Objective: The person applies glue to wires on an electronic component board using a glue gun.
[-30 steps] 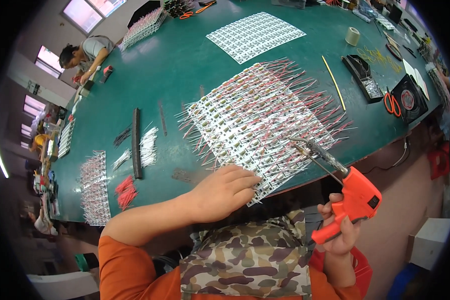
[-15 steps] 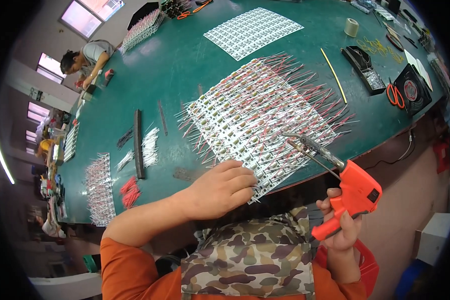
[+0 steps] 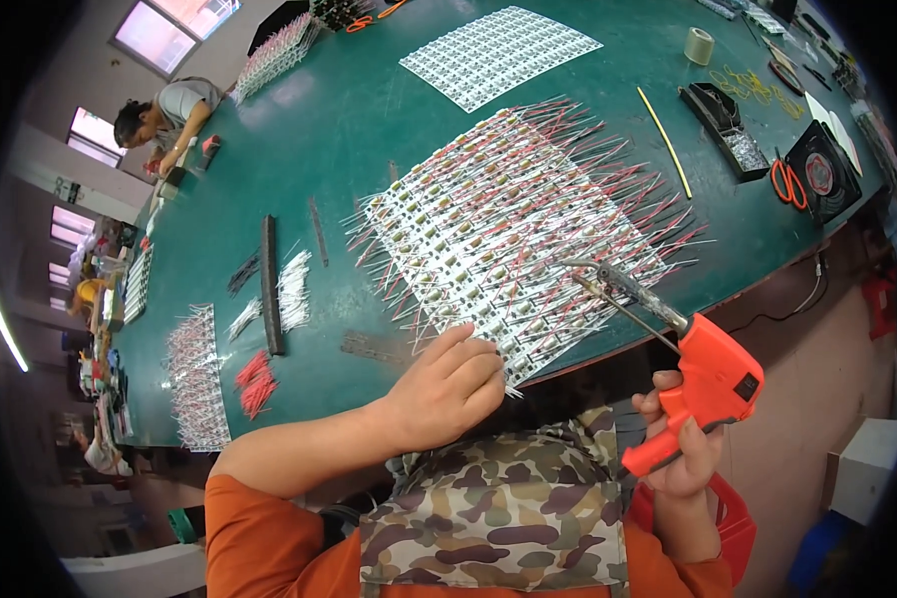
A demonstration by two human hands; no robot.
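Note:
My right hand (image 3: 686, 460) grips the handle of a red soldering gun (image 3: 720, 369). Its metal tip and a thin feed tube reach over the right side of a white circuit board panel (image 3: 523, 351). Rows of small components and many red and white wires (image 3: 658, 209) cover that panel, the wires sticking out past its edges. At the panel's near left edge, my left hand (image 3: 447, 387) is closed with its fingers curled. Its fingertips are partly hidden, so I cannot make out what they hold. White wire ends show beside them at the panel's near corner.
Left of the panel lie white wires (image 3: 293, 291), a dark bar (image 3: 271, 289), red wires (image 3: 256, 384) and a wired board strip (image 3: 197, 379). Farther off are another board panel (image 3: 498, 55), orange scissors (image 3: 788, 184), a black tray (image 3: 728, 135) and a tape roll (image 3: 699, 46). A person (image 3: 174, 120) works far left.
My left hand has drawn back slightly left and down from the panel, its fingers more curled. My right hand keeps the soldering gun in nearly the same place.

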